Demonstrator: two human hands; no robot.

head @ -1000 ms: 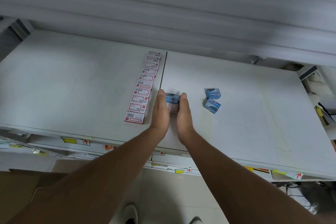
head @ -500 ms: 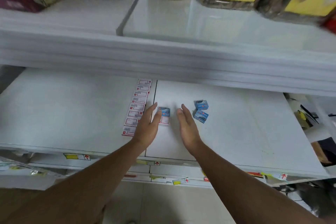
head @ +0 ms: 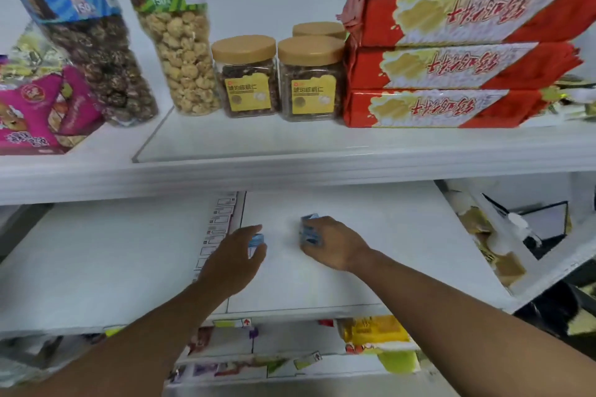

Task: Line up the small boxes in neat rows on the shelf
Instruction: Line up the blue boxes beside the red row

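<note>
On the white shelf (head: 371, 251) a row of white boxes with red-edged labels (head: 216, 229) runs front to back just left of the seam between the two shelf panels; about six show, though blur and the left hand cover the nearest, so the count is not sure. The left hand (head: 233, 259) lies over the near end of that row, fingers loosely curved, with one blue box (head: 257, 239) at its fingertips; whether it pinches the box or only touches it cannot be told. To the right, well apart from the row, the right hand (head: 332, 242) is curled down over two blue boxes (head: 310, 229), one peeking out above the fingers and one beneath them, and it grips them against the shelf.

On the upper shelf (head: 290, 145) stand two tall popcorn tubs (head: 174, 51), one dark and one pale, three square jars with tan lids (head: 246, 77), two in front and one behind, a stack of four red biscuit packets (head: 451, 71) and a pink snack bag (head: 42, 113) at the far left. Below the working shelf, yellow packets (head: 374, 330) and price tags show
</note>
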